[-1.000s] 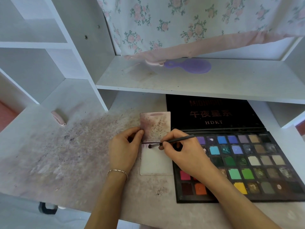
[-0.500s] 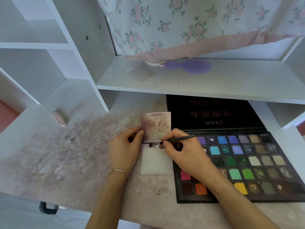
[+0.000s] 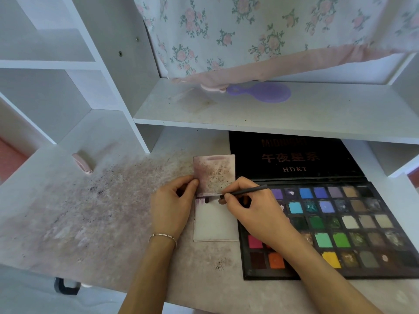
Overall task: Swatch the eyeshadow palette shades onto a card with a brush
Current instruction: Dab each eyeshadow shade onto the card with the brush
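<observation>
Far left on the bench [image 3: 68,211], a small pink clip [image 3: 82,163] lies near the shelf unit [image 3: 108,91], well apart from your hands; the bench top around it is smeared with purple-grey powder. Your left hand [image 3: 171,208], bracelet [image 3: 163,236] at the wrist, has fingers curled and thumb tip pinching the left edge of the stained card [image 3: 214,173], right where it meets the lower card [image 3: 215,225]. The lower card lies flat on the bench, just beside the palette's left edge, mostly white with dark smudges at its top left corner. Your right hand [image 3: 254,214] is clamped on the brush [image 3: 244,191], fingers pinching the thin dark handle; the bristle tip touches the top of the lower card next to the smudges. The hand and forearm cover part of the palette [image 3: 335,225], which lies open on the bench to the right, black lid [image 3: 292,155] leaning back under the shelf [image 3: 340,114]. Up on that shelf, a purple hand mirror [image 3: 265,91] lies below the floral curtain [image 3: 260,30]
</observation>
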`<state>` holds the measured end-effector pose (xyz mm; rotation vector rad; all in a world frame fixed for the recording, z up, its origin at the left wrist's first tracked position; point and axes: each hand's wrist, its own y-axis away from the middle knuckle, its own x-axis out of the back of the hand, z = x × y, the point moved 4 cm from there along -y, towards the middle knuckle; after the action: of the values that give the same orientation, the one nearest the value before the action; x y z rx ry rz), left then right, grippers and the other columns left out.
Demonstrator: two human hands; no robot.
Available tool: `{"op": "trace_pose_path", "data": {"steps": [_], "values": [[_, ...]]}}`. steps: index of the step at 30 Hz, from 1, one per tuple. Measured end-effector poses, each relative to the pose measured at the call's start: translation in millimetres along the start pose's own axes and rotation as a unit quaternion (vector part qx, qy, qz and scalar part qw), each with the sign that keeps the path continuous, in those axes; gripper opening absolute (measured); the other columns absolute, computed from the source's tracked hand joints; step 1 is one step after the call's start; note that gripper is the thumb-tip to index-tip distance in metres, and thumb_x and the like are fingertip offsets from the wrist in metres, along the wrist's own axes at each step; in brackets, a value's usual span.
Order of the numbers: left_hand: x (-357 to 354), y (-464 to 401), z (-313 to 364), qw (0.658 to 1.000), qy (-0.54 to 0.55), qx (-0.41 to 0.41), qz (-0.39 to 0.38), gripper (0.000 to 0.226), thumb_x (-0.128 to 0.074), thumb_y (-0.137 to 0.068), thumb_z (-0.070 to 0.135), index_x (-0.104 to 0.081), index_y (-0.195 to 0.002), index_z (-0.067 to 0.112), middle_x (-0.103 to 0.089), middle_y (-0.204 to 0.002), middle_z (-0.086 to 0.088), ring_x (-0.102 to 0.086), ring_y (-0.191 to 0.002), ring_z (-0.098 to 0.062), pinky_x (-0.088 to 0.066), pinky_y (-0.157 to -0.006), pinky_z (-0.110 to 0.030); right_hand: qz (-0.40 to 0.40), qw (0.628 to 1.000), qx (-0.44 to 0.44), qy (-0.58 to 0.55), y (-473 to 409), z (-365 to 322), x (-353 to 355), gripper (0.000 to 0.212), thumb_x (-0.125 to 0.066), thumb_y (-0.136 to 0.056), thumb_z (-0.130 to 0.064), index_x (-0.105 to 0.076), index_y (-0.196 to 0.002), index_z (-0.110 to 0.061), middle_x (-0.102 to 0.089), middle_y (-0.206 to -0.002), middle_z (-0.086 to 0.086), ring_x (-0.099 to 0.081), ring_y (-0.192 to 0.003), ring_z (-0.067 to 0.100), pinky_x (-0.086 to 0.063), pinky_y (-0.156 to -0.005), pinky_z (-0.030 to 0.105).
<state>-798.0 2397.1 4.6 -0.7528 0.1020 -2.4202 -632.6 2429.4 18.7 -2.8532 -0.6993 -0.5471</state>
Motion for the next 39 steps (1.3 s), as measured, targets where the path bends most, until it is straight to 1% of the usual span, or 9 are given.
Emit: {"op": "trace_pose_path", "data": {"steps": [4,8,14,16,24,29,32,35,39], "values": [[0.0,-0.2,0.2,1.0,0.0,0.0,-0.002,0.01,-0.066,-0.081,0.015,-0.073,-0.087,0.018,-0.056,-0.07,0.032,-0.056,-0.068,0.013,-0.038,-0.065,0.002,0.026,0.999,0.015,-0.028,0.5,-2.5,3.8,0.015,-0.056,-0.086,-0.015,-0.059,-0.081,-0.028,-0.068,-0.079,-0.008,-0.06,-0.073,0.003,-0.051,-0.066,0.021],[0.0,-0.5,0.3,1.0,-0.003,0.001,-0.002,0.011,-0.065,-0.082,0.015,-0.073,-0.088,0.018,-0.057,-0.071,0.031,-0.055,-0.069,0.012,-0.038,-0.064,0.002,0.046,0.995,0.03,-0.081,1.1,-6.0,8.7,0.022,-0.055,-0.087,-0.007,-0.06,-0.085,-0.029,-0.067,-0.078,-0.01,-0.062,-0.079,-0.002,-0.049,-0.07,0.013],[-0.3,-0.1,-0.8,1.0,-0.006,0.004,-0.005,0.012,-0.065,-0.082,0.017,-0.073,-0.091,0.019,-0.057,-0.073,0.031,-0.055,-0.07,0.013,-0.038,-0.064,0.002,0.079,0.989,0.036,-0.118,5.2,-6.6,22.1,0.026,-0.052,-0.089,-0.004,-0.065,-0.09,-0.026,-0.07,-0.08,-0.009,-0.064,-0.08,0.0,-0.049,-0.073,0.015],[-0.4,0.1,-1.0,1.0,-0.004,0.004,-0.003,0.012,-0.065,-0.082,0.016,-0.073,-0.09,0.019,-0.057,-0.073,0.031,-0.055,-0.07,0.012,-0.038,-0.064,0.003,0.098,0.987,0.044,-0.123,6.8,-7.6,33.0,0.028,-0.051,-0.088,0.0,-0.065,-0.088,-0.024,-0.07,-0.077,-0.01,-0.064,-0.078,0.0,-0.048,-0.071,0.012],[-2.0,-0.2,-2.8,1.0,0.014,0.02,0.003,0.01,-0.066,-0.081,0.013,-0.073,-0.085,0.019,-0.059,-0.07,0.028,-0.057,-0.07,0.005,-0.039,-0.063,0.001,0.192,0.979,0.025,-0.069,25.3,9.2,85.0,0.028,-0.046,-0.089,0.002,-0.057,-0.08,-0.022,-0.061,-0.07,-0.005,-0.06,-0.066,-0.001,-0.047,-0.06,0.009],[-1.3,-0.7,-2.9,1.0,0.002,0.017,0.003,0.01,-0.066,-0.081,0.013,-0.073,-0.086,0.016,-0.061,-0.072,0.02,-0.057,-0.072,0.002,-0.042,-0.069,-0.013,0.246,0.969,0.005,-0.023,32.1,28.8,108.5,0.027,-0.045,-0.089,-0.002,-0.053,-0.078,-0.024,-0.06,-0.07,-0.002,-0.06,-0.067,-0.001,-0.046,-0.058,0.006],[-1.0,-0.3,-2.8,1.0,-0.004,0.016,0.002,0.011,-0.066,-0.081,0.013,-0.073,-0.089,0.014,-0.063,-0.076,0.015,-0.057,-0.072,-0.001,-0.041,-0.07,-0.014,0.249,0.968,-0.007,0.011,32.3,37.5,109.6,0.025,-0.046,-0.087,-0.007,-0.052,-0.077,-0.03,-0.061,-0.071,0.0,-0.059,-0.066,0.005,-0.048,-0.057,0.013],[-1.5,-0.5,-3.1,1.0,-0.008,0.023,0.002,0.012,-0.066,-0.081,0.014,-0.073,-0.091,0.012,-0.065,-0.081,0.011,-0.059,-0.074,-0.006,-0.042,-0.071,-0.017,0.224,0.974,-0.019,0.006,31.7,43.4,105.9,0.022,-0.047,-0.085,-0.01,-0.052,-0.078,-0.029,-0.062,-0.074,-0.001,-0.061,-0.072,0.004,-0.05,-0.056,0.012],[-1.2,-0.6,-2.7,1.0,-0.007,0.025,0.003,0.012,-0.066,-0.081,0.014,-0.072,-0.091,0.013,-0.064,-0.08,0.013,-0.057,-0.074,0.001,-0.042,-0.072,-0.014,0.206,0.978,-0.017,0.01,31.7,43.7,104.1,0.021,-0.048,-0.084,-0.01,-0.053,-0.077,-0.028,-0.063,-0.072,-0.003,-0.061,-0.071,0.003,-0.048,-0.058,0.009]]}}
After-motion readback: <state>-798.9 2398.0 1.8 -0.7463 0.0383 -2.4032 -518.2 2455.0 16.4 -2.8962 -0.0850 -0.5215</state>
